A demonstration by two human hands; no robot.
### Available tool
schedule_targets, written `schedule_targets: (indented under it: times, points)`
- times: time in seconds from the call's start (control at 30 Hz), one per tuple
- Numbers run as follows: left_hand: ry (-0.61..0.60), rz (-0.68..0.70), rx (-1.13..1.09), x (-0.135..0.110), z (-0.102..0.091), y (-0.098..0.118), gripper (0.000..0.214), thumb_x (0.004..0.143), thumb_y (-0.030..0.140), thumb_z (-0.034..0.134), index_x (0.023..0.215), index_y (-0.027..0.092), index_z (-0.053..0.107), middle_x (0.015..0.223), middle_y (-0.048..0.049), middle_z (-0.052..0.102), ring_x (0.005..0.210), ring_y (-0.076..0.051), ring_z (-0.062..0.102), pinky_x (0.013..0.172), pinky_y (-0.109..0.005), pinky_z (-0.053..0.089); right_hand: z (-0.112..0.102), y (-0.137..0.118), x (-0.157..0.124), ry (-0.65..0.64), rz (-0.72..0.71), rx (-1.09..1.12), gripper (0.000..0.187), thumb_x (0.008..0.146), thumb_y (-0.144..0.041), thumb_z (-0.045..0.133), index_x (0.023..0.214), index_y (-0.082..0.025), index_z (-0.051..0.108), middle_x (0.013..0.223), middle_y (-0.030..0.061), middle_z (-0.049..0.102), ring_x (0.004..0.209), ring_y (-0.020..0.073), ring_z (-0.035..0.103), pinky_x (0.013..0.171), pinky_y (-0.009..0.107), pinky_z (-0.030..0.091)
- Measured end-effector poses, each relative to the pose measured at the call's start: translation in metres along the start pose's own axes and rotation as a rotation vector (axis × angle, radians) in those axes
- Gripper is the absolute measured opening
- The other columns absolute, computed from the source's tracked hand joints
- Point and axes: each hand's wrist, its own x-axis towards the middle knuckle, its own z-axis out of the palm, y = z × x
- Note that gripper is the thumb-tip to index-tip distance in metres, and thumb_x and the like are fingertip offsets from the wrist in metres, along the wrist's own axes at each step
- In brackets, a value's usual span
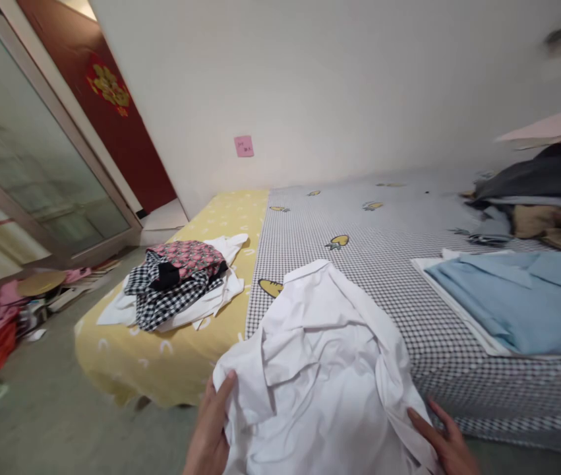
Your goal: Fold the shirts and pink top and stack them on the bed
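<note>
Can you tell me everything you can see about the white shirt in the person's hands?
The white shirt is plain, with a collar at its far end. Its cloth looks soft and thin, like cotton, with lots of folds and wrinkles. The collar end points away over the checked sheet; the near end runs out of the picture. The left hand grips one side and the right hand the other. I can't see any buttons clearly.
</note>
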Motion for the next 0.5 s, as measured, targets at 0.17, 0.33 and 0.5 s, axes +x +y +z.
schedule_targets:
  times: [0.17,0.33,0.5]
  points:
    - [-0.09,0.1,0.205,0.008,0.01,0.01,0.069,0.081,0.047,0.074,0.142,0.034,0.045,0.137,-0.0079,0.065,0.117,-0.028,0.067,0.098,-0.042,0.056,-0.006,-0.03,0.006,-0.02,-0.128,0.051,0.105,0.049,-0.065,0.084,0.137,-0.021,0.05,0.109,0.0095,0.072,0.105,0.0318,0.068,0.087,0.038,0.056]
    - [-0.048,0.528,0.597,0.038,0.057,0.022,0.081,0.081,0.049,0.068,0.147,0.016,0.034,0.149,-0.0201,0.046,0.141,-0.032,0.044,0.119,-0.048,0.035,0.014,-0.067,0.024,0.025,-0.509,-0.157,0.083,0.06,-0.068,0.073,0.127,-0.02,0.06,0.11,0.0073,0.06,0.092,0.0247,0.063,0.087,0.037,0.054]
    - [0.099,0.774,1.15,0.056,0.116,0.025,0.066,0.085,0.036,0.064,0.142,0.01,0.044,0.161,-0.0258,0.026,0.151,-0.036,0.026,0.119,-0.053,0.031,0.064,-0.084,0.047,-0.078,-0.622,-0.451,0.104,0.068,-0.069,0.064,0.155,-0.022,0.031,0.102,0.0024,0.052,0.074,0.0203,0.057,0.078,0.04,0.053]
